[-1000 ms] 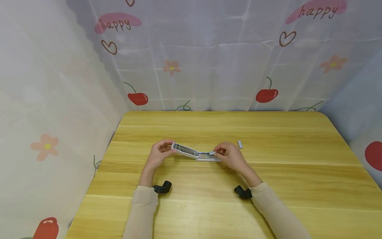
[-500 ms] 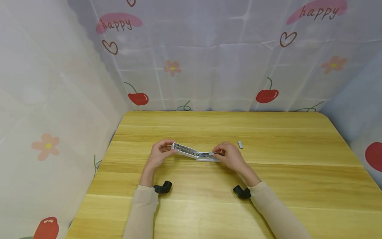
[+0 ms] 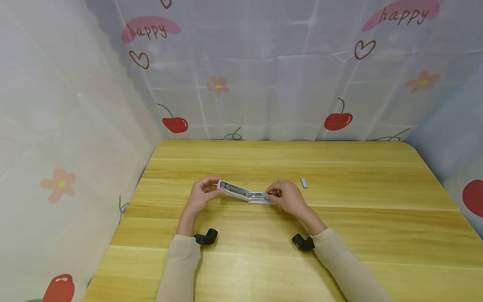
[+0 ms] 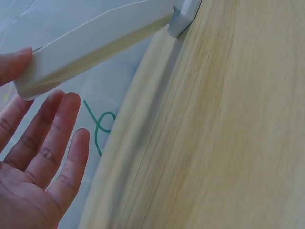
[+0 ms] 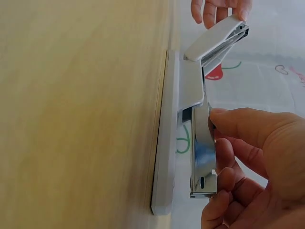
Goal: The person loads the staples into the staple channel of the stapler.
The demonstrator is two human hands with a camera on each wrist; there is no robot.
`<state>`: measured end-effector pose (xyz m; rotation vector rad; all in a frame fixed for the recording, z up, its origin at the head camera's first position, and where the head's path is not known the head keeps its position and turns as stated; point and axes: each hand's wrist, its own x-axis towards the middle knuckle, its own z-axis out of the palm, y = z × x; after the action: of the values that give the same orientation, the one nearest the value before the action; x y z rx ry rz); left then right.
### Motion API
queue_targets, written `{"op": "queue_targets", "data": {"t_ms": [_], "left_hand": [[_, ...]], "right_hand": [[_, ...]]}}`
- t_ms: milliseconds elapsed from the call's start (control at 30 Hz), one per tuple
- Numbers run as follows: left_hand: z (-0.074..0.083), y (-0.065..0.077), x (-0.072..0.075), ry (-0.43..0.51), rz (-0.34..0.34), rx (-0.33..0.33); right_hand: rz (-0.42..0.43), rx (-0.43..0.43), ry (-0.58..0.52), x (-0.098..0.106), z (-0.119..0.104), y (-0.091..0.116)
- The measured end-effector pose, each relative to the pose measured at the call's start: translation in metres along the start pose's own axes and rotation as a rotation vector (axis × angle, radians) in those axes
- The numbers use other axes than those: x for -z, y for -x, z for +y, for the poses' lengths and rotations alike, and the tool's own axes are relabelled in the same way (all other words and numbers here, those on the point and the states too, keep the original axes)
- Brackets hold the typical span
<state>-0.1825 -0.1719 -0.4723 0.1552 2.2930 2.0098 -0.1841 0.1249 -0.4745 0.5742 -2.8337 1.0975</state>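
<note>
A white stapler stands on the table with its top swung up and back, showing the metal inside. My left hand pinches the far end of the raised top cover between thumb and forefinger; its other fingers are spread beneath. At the metal magazine, my right hand pinches a small grey strip of staples with thumb and fingers, lying along the channel. The right fingertips partly hide the strip. In the right wrist view the left fingers show at the raised cover's end.
Another small grey strip of staples lies on the wooden table, right of and behind the right hand. A patterned curtain hangs along the table's back edge. Black wrist cameras sit on both wrists.
My right hand has slid slightly left along the magazine with the strip of staples, which now sits lower in the channel. The left hand and raised cover have stayed put.
</note>
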Motion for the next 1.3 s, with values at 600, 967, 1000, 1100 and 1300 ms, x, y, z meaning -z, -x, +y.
{"op": "queue_targets", "data": {"t_ms": [600, 967, 1000, 1100, 1300], "left_hand": [[-0.001, -0.001, -0.001, 0.01, -0.001, 0.001], [0.0, -0.001, -0.001, 0.001, -0.003, -0.003], [0.0, -0.001, -0.001, 0.003, -0.003, -0.001], [0.001, -0.001, -0.001, 0.013, -0.003, 0.001], [0.002, 0.0, -0.001, 0.028, -0.001, 0.006]], "right_hand": [[-0.018, 0.002, 0.018, -0.007, -0.005, -0.005], [-0.008, 0.001, 0.005, -0.006, -0.008, -0.004], [-0.003, 0.0, 0.001, -0.005, -0.008, -0.003], [0.015, 0.0, -0.009, -0.001, -0.007, -0.001], [0.035, -0.006, -0.011, 0.008, -0.001, 0.004]]}}
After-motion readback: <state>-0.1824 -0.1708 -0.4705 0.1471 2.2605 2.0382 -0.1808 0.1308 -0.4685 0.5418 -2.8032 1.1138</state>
